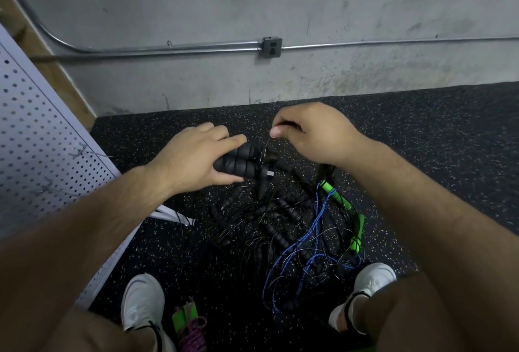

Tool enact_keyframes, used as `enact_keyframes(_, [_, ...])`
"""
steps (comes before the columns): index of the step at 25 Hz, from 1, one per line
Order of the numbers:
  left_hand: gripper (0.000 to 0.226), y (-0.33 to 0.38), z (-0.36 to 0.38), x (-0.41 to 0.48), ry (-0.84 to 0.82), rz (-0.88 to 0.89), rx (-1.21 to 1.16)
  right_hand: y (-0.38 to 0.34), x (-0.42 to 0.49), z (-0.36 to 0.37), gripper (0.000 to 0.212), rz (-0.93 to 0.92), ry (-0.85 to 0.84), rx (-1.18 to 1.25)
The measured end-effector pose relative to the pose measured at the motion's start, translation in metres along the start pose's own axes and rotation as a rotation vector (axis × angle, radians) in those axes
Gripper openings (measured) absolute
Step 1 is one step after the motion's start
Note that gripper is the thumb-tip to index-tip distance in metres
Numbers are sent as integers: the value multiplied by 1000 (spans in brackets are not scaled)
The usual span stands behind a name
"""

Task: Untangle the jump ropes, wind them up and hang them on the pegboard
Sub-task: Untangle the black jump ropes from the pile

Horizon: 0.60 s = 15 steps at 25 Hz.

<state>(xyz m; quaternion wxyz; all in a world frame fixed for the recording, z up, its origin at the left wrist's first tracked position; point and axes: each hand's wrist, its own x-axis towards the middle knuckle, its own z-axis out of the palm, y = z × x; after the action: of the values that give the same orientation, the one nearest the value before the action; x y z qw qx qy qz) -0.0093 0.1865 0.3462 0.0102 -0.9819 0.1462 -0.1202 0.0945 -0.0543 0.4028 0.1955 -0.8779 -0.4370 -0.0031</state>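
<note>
Left hand (193, 160): curled round a pair of black ribbed handles (238, 162), fingers over the top and thumb beneath, holding them side by side above the floor.
Right hand (314, 132): thumb and forefinger pinched on a thin black cord (265, 149), the other fingers curled in, just right of the handle ends.
Thin black cord: drops from the pinch toward the handle ends; exact path among the other strands too fine to tell.
Tangle of jump ropes (261, 228): heaped on the floor (421, 141) below both hands, between the feet; mostly black cords and black ribbed handles crossing each other.
Blue rope (303, 242): looped through the right side of the heap, over and under black cords.
Green handles (338, 196): two, at the right edge of the heap, one above the other, the blue rope joined to the upper one.
Purple rope (192, 332): wound in a bundle with a green piece, on the floor beside the left shoe.
Pegboard (42, 141): white, perforated, at far left, lower edge near the floor, with two wire hooks (81, 152) on its face.
White shoes (143, 301): one each side of the heap.
Wall (337, 0): grey concrete, crossed by a metal conduit (168, 50) with an outlet box (271, 47).
</note>
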Motion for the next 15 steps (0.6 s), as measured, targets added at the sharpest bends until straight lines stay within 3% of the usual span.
enact_keyframes(8, [68,28,-16,1,38,0,-269,34,2,22,14,-9,-41,398])
enact_keyframes(11, [69,33,-21,4,97,-102,-311,21,-4,40,28,154,-134,623])
enact_keyframes(15, [73,24,-21,7,178,-255,-231,-8,-10,69,39,287,-296,736])
